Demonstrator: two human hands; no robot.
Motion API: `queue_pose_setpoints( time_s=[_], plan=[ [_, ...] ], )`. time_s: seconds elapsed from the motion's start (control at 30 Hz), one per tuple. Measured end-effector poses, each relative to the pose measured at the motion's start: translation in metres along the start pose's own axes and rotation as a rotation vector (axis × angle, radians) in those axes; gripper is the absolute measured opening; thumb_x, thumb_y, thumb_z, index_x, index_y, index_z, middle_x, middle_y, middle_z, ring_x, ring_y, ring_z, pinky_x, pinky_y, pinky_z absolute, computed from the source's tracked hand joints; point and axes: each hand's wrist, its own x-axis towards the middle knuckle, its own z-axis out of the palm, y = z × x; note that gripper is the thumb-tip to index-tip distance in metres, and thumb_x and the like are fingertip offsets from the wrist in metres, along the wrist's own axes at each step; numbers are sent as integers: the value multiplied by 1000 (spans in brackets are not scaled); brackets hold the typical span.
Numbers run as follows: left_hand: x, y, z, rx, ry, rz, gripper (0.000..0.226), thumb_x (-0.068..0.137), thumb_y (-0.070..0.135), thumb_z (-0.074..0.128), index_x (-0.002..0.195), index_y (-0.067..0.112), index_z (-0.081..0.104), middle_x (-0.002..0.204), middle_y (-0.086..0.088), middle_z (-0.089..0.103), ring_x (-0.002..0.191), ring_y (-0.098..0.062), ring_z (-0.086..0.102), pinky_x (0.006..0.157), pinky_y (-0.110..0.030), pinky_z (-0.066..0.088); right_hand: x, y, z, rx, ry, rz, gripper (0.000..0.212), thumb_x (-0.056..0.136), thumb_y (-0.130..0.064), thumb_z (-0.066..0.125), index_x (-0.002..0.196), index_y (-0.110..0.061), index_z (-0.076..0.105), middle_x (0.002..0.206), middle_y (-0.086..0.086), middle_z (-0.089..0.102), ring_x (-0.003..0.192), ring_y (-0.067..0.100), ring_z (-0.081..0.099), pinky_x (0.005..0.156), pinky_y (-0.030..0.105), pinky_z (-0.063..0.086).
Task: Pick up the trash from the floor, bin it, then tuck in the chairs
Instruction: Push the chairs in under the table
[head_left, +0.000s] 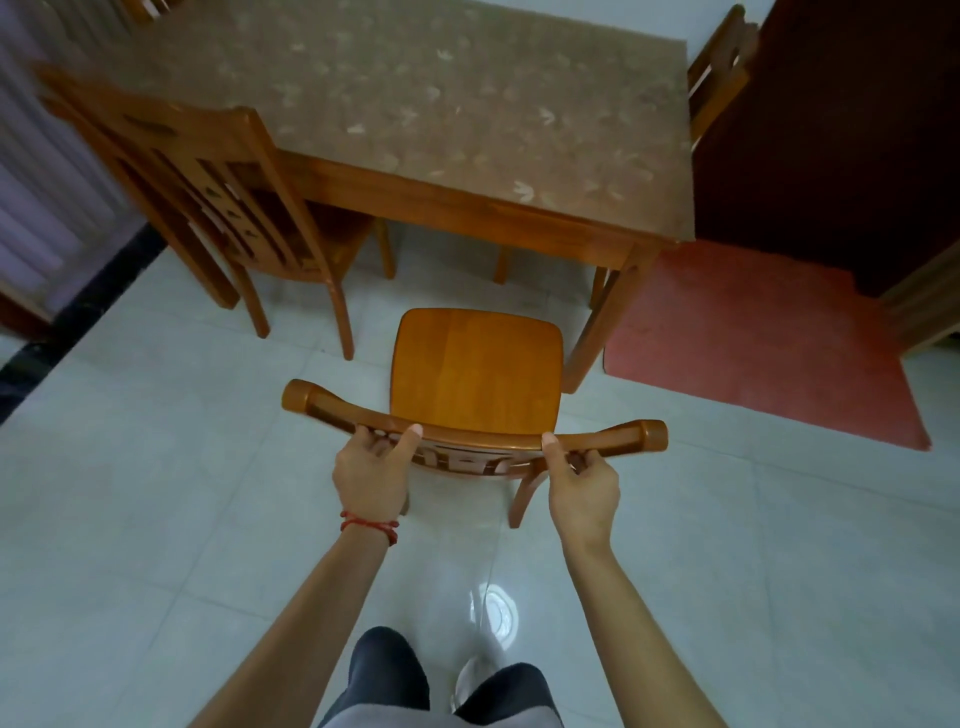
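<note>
At the bottom of the view, dark trouser legs and a pale shoe are seen on the glossy white tiled floor. Two bare forearms are stretched forward from there, roughly parallel, with a red string bracelet worn on the left wrist.

The curved top rail of a wooden chair is held by both hands. The left hand is closed round the rail left of its middle, the thumb laid along the top edge and the fingers curled over the rail. The right hand is closed round the rail right of its middle in the same way, thumb up against the rail's near face and fingers wrapped round it. Each grip is thus clamped on the rail, and the rail's rounded ends stick out beyond both hands.

The chair's seat lies just beyond the grip, facing the surface, with its front edge near the surface's edge but not yet under it. A second chair is seen further left, its seat partly under the surface. The surface is covered by a brown leaf-patterned cloth. A red mat lies on the floor to the right, and part of a third chair is seen at the far right corner.
</note>
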Motion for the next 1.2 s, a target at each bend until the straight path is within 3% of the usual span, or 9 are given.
queue_pose_setpoints(
  time_s=[0.17, 0.47, 0.57, 0.7, 0.97, 1.2],
  plan=[
    [21, 13, 9, -10, 5, -10, 19, 77, 25, 68, 78, 8, 59, 73, -1, 61, 78, -21, 57, 82, -32, 45, 17, -12, 13, 12, -11, -10, 31, 86, -33, 61, 99, -5, 64, 89, 4, 68, 80, 16, 61, 78, 26, 47],
    [82, 39, 30, -57, -8, 5, 18, 79, 22, 67, 81, 5, 61, 79, -5, 63, 77, -19, 57, 82, -30, 44, 67, -38, 52, 6, 11, -25, 36, 85, -36, 61, 96, -2, 64, 86, 8, 68, 79, 22, 64, 70, 24, 47],
    [112, 46, 41, -59, -13, 23, 23, 78, 22, 68, 82, 0, 62, 76, -5, 63, 76, -20, 57, 82, -32, 45, 88, -49, 70, 3, 31, -34, 36, 86, -35, 61, 94, 0, 64, 80, 6, 65, 75, 20, 61, 59, 14, 42],
    [154, 60, 53, -20, -42, 52, 23, 78, 25, 67, 81, 2, 60, 77, -6, 63, 77, -20, 57, 80, -31, 44, 114, -67, 94, 9, 58, -32, 35, 86, -35, 61, 95, -1, 65, 85, 8, 68, 76, 19, 62, 58, 10, 40],
    [228, 87, 74, -34, -94, 93, 25, 76, 21, 70, 86, -1, 62, 80, -5, 63, 76, -17, 55, 76, -25, 40, 162, -101, 136, 69, 79, 24, 33, 84, -34, 63, 92, -2, 68, 84, 7, 69, 80, 20, 64, 61, 13, 41],
    [280, 110, 99, -49, -139, 106, 30, 77, 21, 69, 87, -6, 60, 79, -8, 62, 75, -18, 55, 73, -25, 38, 207, -123, 162, 93, 77, 58, 35, 82, -36, 64, 86, -1, 66, 78, 8, 68, 72, 18, 63, 57, 20, 41]
  ],
)
